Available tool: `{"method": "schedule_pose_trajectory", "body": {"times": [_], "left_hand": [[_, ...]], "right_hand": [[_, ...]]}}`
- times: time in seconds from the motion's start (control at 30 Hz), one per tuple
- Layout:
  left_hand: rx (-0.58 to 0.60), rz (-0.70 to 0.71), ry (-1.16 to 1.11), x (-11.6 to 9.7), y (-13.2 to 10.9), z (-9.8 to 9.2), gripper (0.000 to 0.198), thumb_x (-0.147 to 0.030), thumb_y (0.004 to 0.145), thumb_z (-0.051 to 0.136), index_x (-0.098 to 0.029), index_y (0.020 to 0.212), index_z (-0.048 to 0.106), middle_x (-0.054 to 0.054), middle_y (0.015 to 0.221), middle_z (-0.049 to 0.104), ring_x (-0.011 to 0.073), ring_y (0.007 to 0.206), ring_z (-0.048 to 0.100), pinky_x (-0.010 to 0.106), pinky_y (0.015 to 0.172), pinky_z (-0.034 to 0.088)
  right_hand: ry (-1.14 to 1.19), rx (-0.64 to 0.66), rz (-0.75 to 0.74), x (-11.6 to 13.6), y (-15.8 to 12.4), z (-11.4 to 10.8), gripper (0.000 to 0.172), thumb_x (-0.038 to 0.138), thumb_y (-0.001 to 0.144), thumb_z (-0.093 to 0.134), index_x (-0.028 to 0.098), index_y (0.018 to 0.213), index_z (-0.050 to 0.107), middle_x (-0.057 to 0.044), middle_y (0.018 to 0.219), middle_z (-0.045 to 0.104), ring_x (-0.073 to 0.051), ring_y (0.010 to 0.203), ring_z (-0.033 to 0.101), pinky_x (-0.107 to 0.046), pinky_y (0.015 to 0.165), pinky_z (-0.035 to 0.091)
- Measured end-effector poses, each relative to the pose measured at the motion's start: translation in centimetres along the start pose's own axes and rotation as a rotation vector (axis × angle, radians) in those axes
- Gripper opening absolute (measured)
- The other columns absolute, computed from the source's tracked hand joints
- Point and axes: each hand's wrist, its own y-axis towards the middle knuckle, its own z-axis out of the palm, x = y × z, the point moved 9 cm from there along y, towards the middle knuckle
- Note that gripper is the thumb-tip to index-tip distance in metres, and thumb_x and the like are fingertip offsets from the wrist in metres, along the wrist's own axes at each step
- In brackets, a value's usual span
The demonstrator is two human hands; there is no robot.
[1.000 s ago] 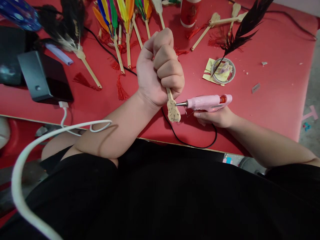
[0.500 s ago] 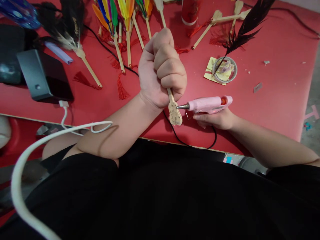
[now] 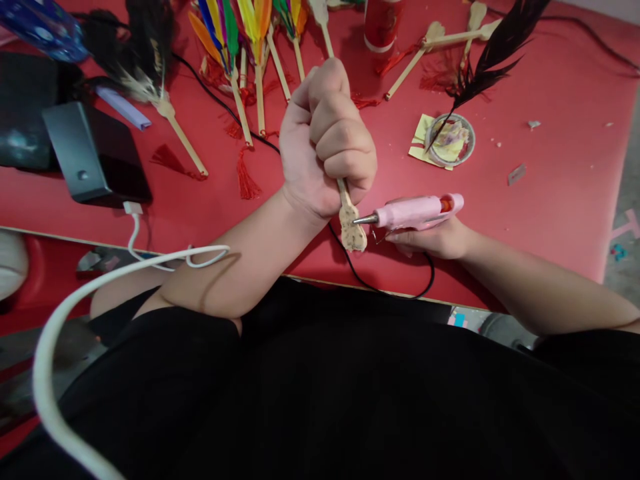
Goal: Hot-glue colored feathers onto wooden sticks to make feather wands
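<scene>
My left hand is closed round the handle of a wooden stick, whose wide, speckled head points down toward me. In my right hand is a pink glue gun, lying level, its metal nozzle at the stick's wide head. Whether the nozzle touches the wood I cannot tell. Beyond my right hand a dark feather leans over a small round dish with crumpled yellowish material in it, on yellow paper.
Colourful feather fans with red tassels lie beyond my left hand on the red table. A dark feather fan, a black box and a white cable are at left. A red cup stands at the back, wooden sticks beside it.
The view has shifted slightly, so the things at left appear a little further right. The stick's head has turned or moved slightly against the nozzle. Both hands keep their hold.
</scene>
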Motion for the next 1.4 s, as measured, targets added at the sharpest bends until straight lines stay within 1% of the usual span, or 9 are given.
{"method": "schedule_pose_trajectory", "body": {"times": [0.17, 0.33, 0.43, 0.53, 0.7, 0.9, 1.07, 1.23, 1.4], "left_hand": [[-0.061, -0.013, 0.089, -0.2, -0.1, -0.6, 0.050, -0.026, 0.122, 0.064, -0.025, 0.082, 0.033, -0.007, 0.061, 0.026, 0.0093, 0.046, 0.011, 0.022, 0.037, 0.008], [-0.063, -0.017, 0.139, -0.2, -0.1, -0.5, 0.050, -0.032, 0.124, 0.061, -0.026, 0.083, 0.032, -0.007, 0.061, 0.022, 0.0106, 0.044, 0.014, 0.026, 0.038, 0.010], [-0.033, -0.098, 0.139, 0.7, -0.1, -0.4, 0.050, -0.044, 0.123, 0.062, -0.028, 0.084, 0.035, -0.007, 0.056, 0.022, 0.0139, 0.042, 0.023, 0.029, 0.039, 0.017], [-0.008, -0.120, 0.149, 0.8, -0.1, -0.3, 0.047, -0.044, 0.123, 0.056, -0.029, 0.084, 0.035, -0.006, 0.054, 0.022, 0.0158, 0.043, 0.030, 0.029, 0.042, 0.023], [-0.086, -0.033, 0.247, -0.2, -0.1, -0.8, 0.048, -0.037, 0.123, 0.058, -0.027, 0.083, 0.032, -0.006, 0.055, 0.019, 0.0146, 0.046, 0.022, 0.031, 0.044, 0.017], [-0.024, 0.025, 0.163, -0.5, -0.1, -0.2, 0.046, -0.029, 0.122, 0.058, -0.028, 0.083, 0.033, -0.007, 0.061, 0.016, 0.0141, 0.049, 0.011, 0.031, 0.043, 0.008], [-0.045, -0.034, 0.204, 0.5, 0.2, -0.8, 0.048, -0.041, 0.122, 0.058, -0.028, 0.083, 0.034, -0.006, 0.058, 0.015, 0.0158, 0.045, 0.022, 0.031, 0.044, 0.016], [0.006, -0.088, 0.148, 0.9, 0.1, -0.3, 0.053, -0.050, 0.123, 0.059, -0.028, 0.083, 0.032, -0.007, 0.058, 0.011, 0.0157, 0.045, 0.019, 0.033, 0.044, 0.012], [-0.011, -0.052, 0.144, 0.0, -0.1, -0.1, 0.049, -0.032, 0.124, 0.053, -0.027, 0.082, 0.028, -0.007, 0.059, 0.012, 0.0150, 0.047, 0.013, 0.032, 0.043, 0.013]], "right_hand": [[0.007, 0.013, -0.075, -0.7, 0.4, 0.0, 0.056, 0.066, 0.100, 0.100, 0.018, 0.119, 0.079, 0.006, 0.061, 0.064, -0.012, 0.047, 0.052, -0.025, 0.046, 0.042], [0.001, 0.022, -0.093, -0.7, 0.4, 0.0, 0.054, 0.062, 0.102, 0.099, 0.017, 0.124, 0.080, 0.006, 0.061, 0.065, -0.012, 0.046, 0.051, -0.025, 0.044, 0.041], [-0.013, 0.003, -0.042, -0.9, 0.3, -0.1, 0.057, 0.066, 0.099, 0.101, 0.018, 0.122, 0.080, 0.004, 0.063, 0.064, -0.013, 0.049, 0.053, -0.027, 0.047, 0.042], [-0.009, 0.014, -0.056, -0.6, 0.3, 0.0, 0.054, 0.063, 0.100, 0.101, 0.018, 0.119, 0.078, 0.004, 0.065, 0.065, -0.013, 0.051, 0.054, -0.026, 0.048, 0.042], [0.008, 0.041, -0.141, -0.3, 0.4, 0.2, 0.046, 0.056, 0.102, 0.098, 0.018, 0.112, 0.074, 0.007, 0.063, 0.064, -0.010, 0.047, 0.050, -0.023, 0.044, 0.037], [0.009, 0.021, -0.107, -0.5, 0.2, 0.0, 0.049, 0.056, 0.102, 0.101, 0.017, 0.118, 0.077, 0.007, 0.061, 0.063, -0.010, 0.047, 0.050, -0.024, 0.045, 0.037], [0.015, 0.044, -0.114, -0.4, 0.3, 0.0, 0.047, 0.053, 0.100, 0.103, 0.016, 0.115, 0.076, 0.006, 0.062, 0.066, -0.010, 0.046, 0.050, -0.024, 0.045, 0.038], [0.024, 0.058, -0.154, -0.5, 0.3, 0.0, 0.042, 0.047, 0.103, 0.100, 0.015, 0.118, 0.079, 0.007, 0.059, 0.065, -0.009, 0.042, 0.050, -0.021, 0.040, 0.038], [0.022, 0.066, -0.143, -0.3, 0.3, 0.1, 0.043, 0.050, 0.105, 0.099, 0.016, 0.121, 0.079, 0.007, 0.059, 0.064, -0.009, 0.042, 0.049, -0.022, 0.041, 0.038]]}}
